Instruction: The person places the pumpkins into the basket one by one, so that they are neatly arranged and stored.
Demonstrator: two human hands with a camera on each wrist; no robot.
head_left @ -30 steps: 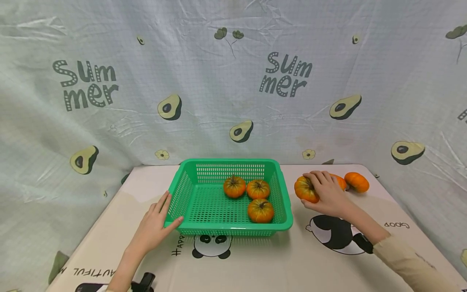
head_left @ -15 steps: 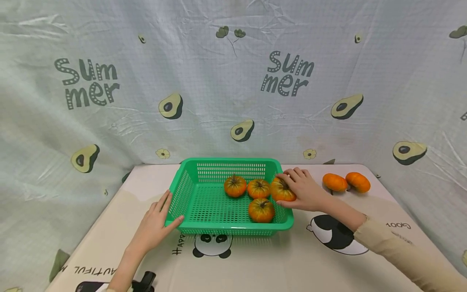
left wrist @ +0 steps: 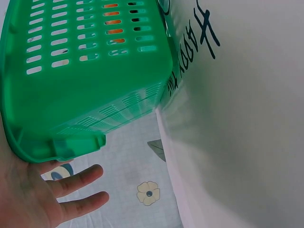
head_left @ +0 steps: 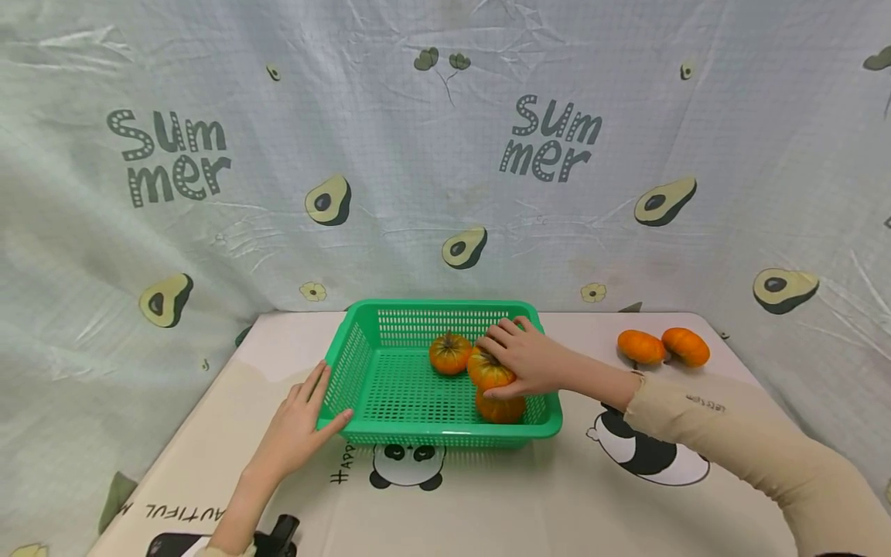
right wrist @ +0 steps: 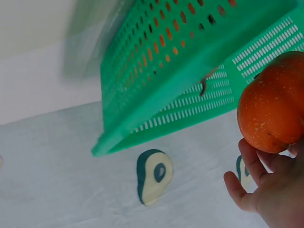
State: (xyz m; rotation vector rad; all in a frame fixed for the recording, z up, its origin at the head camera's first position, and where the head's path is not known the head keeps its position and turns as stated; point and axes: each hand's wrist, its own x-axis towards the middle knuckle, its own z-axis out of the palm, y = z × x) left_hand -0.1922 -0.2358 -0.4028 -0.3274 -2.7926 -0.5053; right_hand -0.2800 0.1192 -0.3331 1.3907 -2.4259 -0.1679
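Observation:
My right hand (head_left: 525,360) grips a small orange pumpkin (head_left: 485,371) over the right half of a green plastic basket (head_left: 445,429). In the right wrist view that pumpkin (right wrist: 273,102) sits against the fingers, above the basket's rim level. Inside the basket, one pumpkin (head_left: 448,356) lies near the back and another (head_left: 501,411) at the front right, partly covered by the held one. A third is hidden behind the hand. My left hand (head_left: 295,425) rests at the basket's left rim; the left wrist view shows its fingers (left wrist: 83,180) stretched out straight.
Two more pumpkins, a left one (head_left: 640,347) and a right one (head_left: 686,347), lie on the table at the back right. A patterned cloth (head_left: 390,155) hangs behind the table. The tablecloth (head_left: 445,518) carries printed pandas and lettering.
My right hand has carried the pumpkin leftward from the table's right side, across the basket's right rim to above its inside. My left hand has stayed at the left rim.

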